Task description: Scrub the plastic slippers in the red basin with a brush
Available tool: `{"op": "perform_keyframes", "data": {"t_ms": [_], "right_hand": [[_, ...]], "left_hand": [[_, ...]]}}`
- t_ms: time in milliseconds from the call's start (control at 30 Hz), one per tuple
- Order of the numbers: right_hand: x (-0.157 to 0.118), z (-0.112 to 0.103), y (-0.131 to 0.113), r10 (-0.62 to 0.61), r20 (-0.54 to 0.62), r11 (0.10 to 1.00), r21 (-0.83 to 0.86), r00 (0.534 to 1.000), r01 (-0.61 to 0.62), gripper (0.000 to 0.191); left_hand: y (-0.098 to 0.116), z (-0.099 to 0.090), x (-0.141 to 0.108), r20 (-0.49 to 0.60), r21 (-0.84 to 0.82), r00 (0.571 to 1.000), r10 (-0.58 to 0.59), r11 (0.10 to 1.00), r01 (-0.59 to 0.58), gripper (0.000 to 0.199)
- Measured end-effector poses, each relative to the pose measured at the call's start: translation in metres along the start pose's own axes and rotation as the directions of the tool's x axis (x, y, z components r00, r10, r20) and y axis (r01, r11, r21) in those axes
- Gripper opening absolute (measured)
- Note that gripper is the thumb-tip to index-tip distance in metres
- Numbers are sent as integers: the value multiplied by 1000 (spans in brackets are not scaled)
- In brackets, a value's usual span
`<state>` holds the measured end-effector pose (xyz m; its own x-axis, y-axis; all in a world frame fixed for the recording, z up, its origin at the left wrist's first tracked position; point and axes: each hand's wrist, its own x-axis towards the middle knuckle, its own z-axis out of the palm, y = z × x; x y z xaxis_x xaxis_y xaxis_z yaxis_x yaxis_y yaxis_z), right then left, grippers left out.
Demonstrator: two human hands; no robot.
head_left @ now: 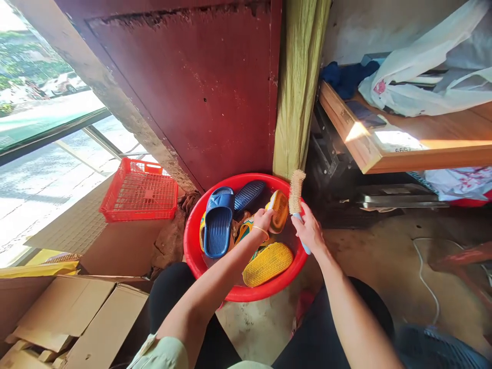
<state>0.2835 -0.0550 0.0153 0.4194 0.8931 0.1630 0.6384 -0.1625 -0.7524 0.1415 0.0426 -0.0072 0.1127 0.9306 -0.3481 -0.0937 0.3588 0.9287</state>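
My left hand (263, 220) grips a small yellow shoe (280, 212) over the far right part of a red basin (192, 251). In my right hand (310, 229), at the basin's right rim, is a scrub brush (296, 190) with a light blue handle; its pale bristles point up, just right of the shoe. A blue slide slipper (218, 228) lies sole down in the basin's left side. Behind it, a second dark blue slipper (249, 195) leans toward the rim. Nearer me, a yellow shoe (268, 264) shows its patterned sole. Other footwear between them is partly hidden by my left arm.
A red plastic crate (144, 189) sits on cardboard at left, beside a brown cloth (169, 251). Open cardboard boxes (65, 312) fill the lower left. A dark red door panel (215, 102) stands behind the basin. To the right, a wooden shelf (418, 163) juts out.
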Motion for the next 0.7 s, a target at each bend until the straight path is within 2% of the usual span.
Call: {"op": "perform_keyframes", "data": {"t_ms": [33, 100, 133, 200, 233, 300, 400, 467, 567, 633, 700], "right_hand": [[-3, 0, -1, -28, -3, 999, -22, 1000, 28, 62], [-11, 0, -6, -105, -21, 992, -77, 994, 103, 61], [-16, 1, -9, -156, -29, 983, -104, 987, 152, 62], [-30, 7, -19, -273, -14, 951, -154, 962, 268, 62], [-38, 11, -26, -329, 26, 927, -182, 944, 328, 62], [-55, 21, -40, -400, 177, 863, -256, 899, 435, 62], [-72, 37, -55, -330, 417, 771, -399, 847, 496, 59], [-70, 44, -54, -236, 469, 734, -488, 851, 472, 57], [-54, 46, -41, -107, 404, 726, -592, 908, 349, 57], [-44, 46, -31, -47, 332, 738, -624, 942, 256, 56], [-44, 48, -26, -64, 318, 754, -606, 946, 255, 56]], "left_hand": [[8, -12, -10, 1, 30, 999, 41, 999, -41, 26], [22, -40, -31, 52, 169, 977, 207, 962, -213, 24], [28, -55, -41, 87, 262, 951, 298, 914, -310, 23], [34, -84, -58, 156, 454, 882, 444, 761, -463, 22], [33, -97, -65, 180, 536, 853, 491, 678, -503, 22], [24, -118, -75, 218, 660, 813, 539, 532, -530, 21], [-2, -138, -79, 266, 736, 793, 548, 416, -534, 20], [-19, -144, -78, 293, 733, 786, 545, 399, -550, 23], [-34, -145, -73, 294, 710, 792, 535, 433, -555, 29], [-38, -143, -68, 273, 683, 814, 513, 493, -539, 34], [-39, -140, -64, 239, 615, 836, 494, 589, -524, 41]]}}
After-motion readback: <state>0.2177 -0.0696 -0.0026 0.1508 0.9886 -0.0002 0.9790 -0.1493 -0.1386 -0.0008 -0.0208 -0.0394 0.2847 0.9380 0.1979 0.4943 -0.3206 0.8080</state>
